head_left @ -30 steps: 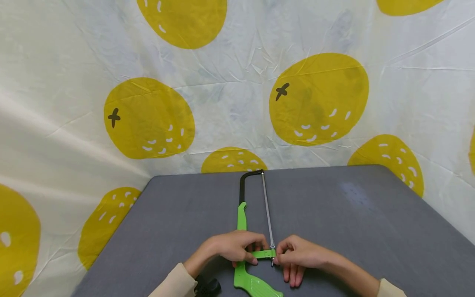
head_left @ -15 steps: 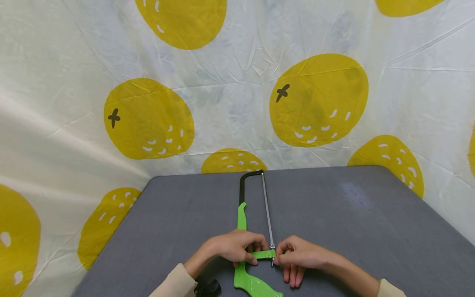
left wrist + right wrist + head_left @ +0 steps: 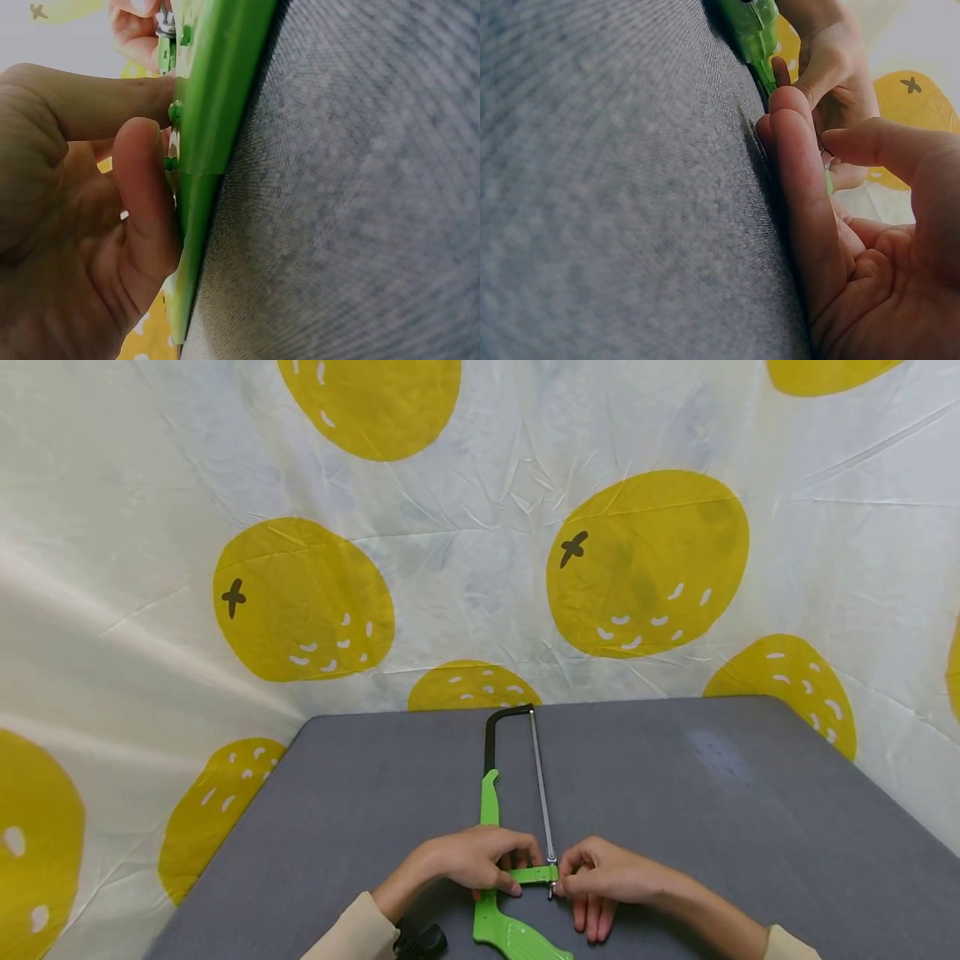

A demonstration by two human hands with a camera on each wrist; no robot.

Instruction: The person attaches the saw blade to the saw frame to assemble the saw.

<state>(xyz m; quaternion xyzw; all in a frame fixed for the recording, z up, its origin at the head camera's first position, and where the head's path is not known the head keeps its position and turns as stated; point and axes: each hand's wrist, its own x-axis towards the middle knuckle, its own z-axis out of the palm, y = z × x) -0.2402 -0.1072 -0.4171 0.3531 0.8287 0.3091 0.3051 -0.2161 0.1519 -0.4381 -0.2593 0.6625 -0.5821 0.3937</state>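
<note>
A hacksaw [image 3: 489, 802] with a green and black frame lies on the table, its thin blade [image 3: 540, 777] running along the right side. The green handle [image 3: 519, 940] points toward me. My left hand [image 3: 480, 856] holds the green frame, fingers bent over it and thumb by the short crossbar [image 3: 534, 874]. In the left wrist view the green frame [image 3: 217, 97] lies against the thumb and fingers. At the crossbar's right end, thumb and index finger of my right hand [image 3: 611, 872] pinch the small metal tension screw [image 3: 551, 891]; its other fingers rest on the table.
The table [image 3: 375, 793] has a grey fabric cover and a pale smudge [image 3: 717, 753] toward the right. A white cloth [image 3: 465, 585] printed with yellow fruit hangs behind and at the sides. A black object [image 3: 422, 941] sits under my left wrist.
</note>
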